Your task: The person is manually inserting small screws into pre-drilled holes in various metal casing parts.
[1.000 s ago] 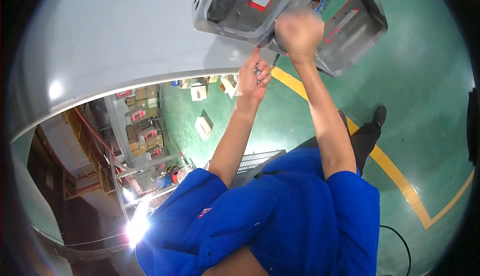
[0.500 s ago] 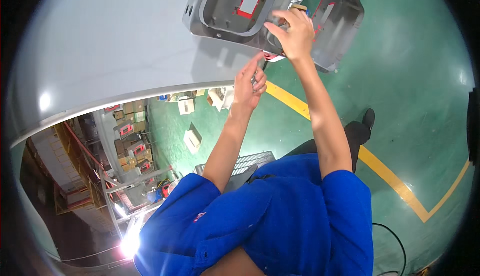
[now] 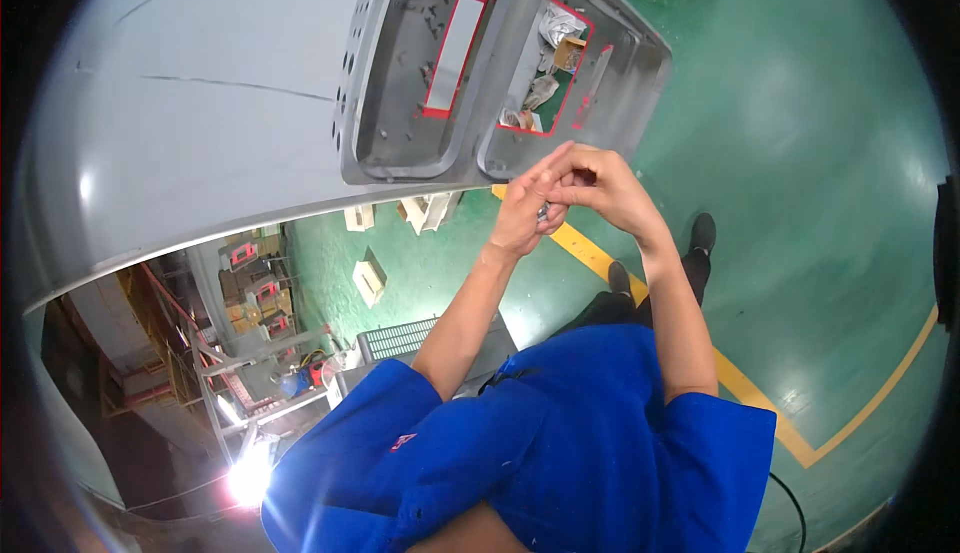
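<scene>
My left hand is curled around small metal pieces, which look like fasteners and show between its fingers. Above it, my right hand reaches across, thumb and fingertips bent together in a pinch against the left fingers. Whatever the pinch holds is hidden. Both hands are just in front of a grey metal housing with two deep recesses. Loose small dark parts lie in the left recess beside a pale strip with red edging. A red-edged opening is in the right recess.
Through the opening show plastic bags and a small cardboard box. A large grey curved panel spans the left. Open cartons stand on the green floor, marked with yellow lines. A cable lies lower right.
My right hand has come away from the housing, down to my left hand, and they now touch. My view has shifted, showing more of both recesses. Another shoe has come into sight.
</scene>
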The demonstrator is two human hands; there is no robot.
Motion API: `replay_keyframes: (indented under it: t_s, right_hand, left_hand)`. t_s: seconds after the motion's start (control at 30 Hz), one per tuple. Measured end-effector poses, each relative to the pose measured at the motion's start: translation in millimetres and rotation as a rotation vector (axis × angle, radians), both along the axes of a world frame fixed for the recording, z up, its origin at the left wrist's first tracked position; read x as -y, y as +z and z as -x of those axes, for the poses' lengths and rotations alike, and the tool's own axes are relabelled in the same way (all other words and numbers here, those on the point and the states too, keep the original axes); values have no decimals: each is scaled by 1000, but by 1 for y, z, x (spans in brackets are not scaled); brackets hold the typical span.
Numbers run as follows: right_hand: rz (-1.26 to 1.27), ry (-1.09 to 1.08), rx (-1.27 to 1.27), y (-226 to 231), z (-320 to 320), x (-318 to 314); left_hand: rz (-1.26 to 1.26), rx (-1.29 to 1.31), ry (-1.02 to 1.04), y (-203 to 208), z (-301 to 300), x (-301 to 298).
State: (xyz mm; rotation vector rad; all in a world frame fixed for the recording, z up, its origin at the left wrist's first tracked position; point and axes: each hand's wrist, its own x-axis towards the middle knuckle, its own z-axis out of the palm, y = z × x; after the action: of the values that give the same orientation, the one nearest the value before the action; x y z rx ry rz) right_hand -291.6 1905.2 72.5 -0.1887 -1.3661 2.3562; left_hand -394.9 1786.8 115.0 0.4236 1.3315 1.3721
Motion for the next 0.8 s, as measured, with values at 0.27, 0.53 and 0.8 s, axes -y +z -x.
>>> replay_keyframes:
  t_s: [0.27,0.53,0.8]
  right_hand:
    - [-400,56,102,11,-5,-69]
    - [88,-265,-66,-21,53,-124]
    - [-56,-665,87,4,122,-126]
  left_hand:
    - [65,-29,100,-3,-17,-47]
    - [25,257,369,-7,2,-67]
    - [-268,706,641,-6,11,-85]
